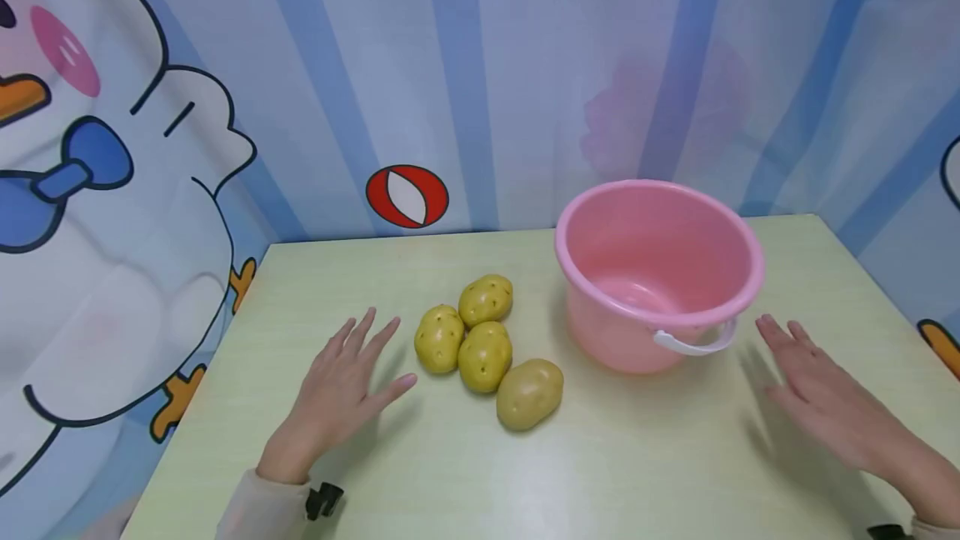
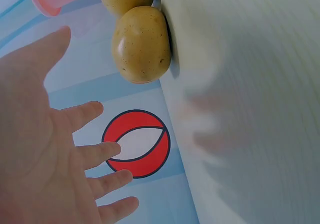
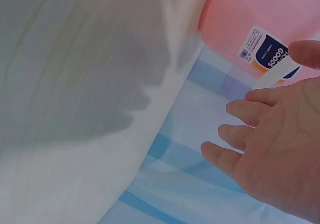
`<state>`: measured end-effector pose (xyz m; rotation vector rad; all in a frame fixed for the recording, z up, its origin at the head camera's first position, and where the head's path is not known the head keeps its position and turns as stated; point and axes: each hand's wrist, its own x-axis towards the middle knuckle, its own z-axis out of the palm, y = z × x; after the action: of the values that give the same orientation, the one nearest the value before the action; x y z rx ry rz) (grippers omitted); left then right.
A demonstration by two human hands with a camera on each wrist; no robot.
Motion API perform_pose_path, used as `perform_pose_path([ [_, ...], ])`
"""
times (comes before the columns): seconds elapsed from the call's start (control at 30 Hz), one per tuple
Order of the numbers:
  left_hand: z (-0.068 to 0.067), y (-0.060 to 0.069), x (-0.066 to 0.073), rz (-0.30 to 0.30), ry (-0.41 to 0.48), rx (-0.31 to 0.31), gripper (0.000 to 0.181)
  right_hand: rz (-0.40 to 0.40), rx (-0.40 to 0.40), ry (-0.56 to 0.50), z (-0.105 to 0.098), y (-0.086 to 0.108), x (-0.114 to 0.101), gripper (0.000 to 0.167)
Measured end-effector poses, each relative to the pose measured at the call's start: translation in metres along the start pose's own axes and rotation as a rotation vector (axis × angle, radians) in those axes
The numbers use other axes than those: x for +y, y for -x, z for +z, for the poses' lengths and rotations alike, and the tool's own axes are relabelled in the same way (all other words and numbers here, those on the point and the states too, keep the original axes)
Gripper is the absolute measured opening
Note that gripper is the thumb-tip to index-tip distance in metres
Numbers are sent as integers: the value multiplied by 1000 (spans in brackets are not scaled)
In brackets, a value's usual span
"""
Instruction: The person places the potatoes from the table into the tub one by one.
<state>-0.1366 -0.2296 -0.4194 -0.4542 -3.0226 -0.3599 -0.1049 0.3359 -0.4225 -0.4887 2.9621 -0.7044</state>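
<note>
Several yellow-brown potatoes (image 1: 486, 357) lie clustered near the middle of the table. My left hand (image 1: 341, 394) hovers just left of them, fingers spread, touching nothing; the left wrist view shows a potato (image 2: 141, 44) beyond the thumb. To the right of the potatoes stands a pink bucket (image 1: 660, 273), upright, with nothing seen inside. Its white handle (image 1: 696, 343) hangs down at the front. My right hand (image 1: 832, 402) is held to the right of the bucket, apart from it, fingers extended. In the right wrist view the bucket's label (image 3: 270, 53) shows behind the thumb.
The pale table (image 1: 600, 482) meets a blue striped backdrop (image 1: 525, 82) along its far edge. The backdrop carries a cartoon figure (image 1: 112, 298) on the left and a red-and-white ball (image 1: 407, 197) at the back.
</note>
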Motion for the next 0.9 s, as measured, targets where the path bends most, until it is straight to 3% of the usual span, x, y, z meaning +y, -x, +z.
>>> perform_pose_path([
  [0.13,0,-2,0,17,16,9,78,72,-51,-67,-7,-3,-2,68],
  [0.4,-2,-6,2,47,88,9,77,193,-74,-14,-23,-9,-7,64],
  [0.53,-2,-7,2,39,120,3,77,176,-12,-31,-27,-11,-10,60],
  [0.8,-2,-12,4,30,209,-35,77,40,152,-127,-37,-19,-17,53],
  [0.9,-1,-17,5,21,253,-58,77,27,197,-127,-42,-24,-21,51],
])
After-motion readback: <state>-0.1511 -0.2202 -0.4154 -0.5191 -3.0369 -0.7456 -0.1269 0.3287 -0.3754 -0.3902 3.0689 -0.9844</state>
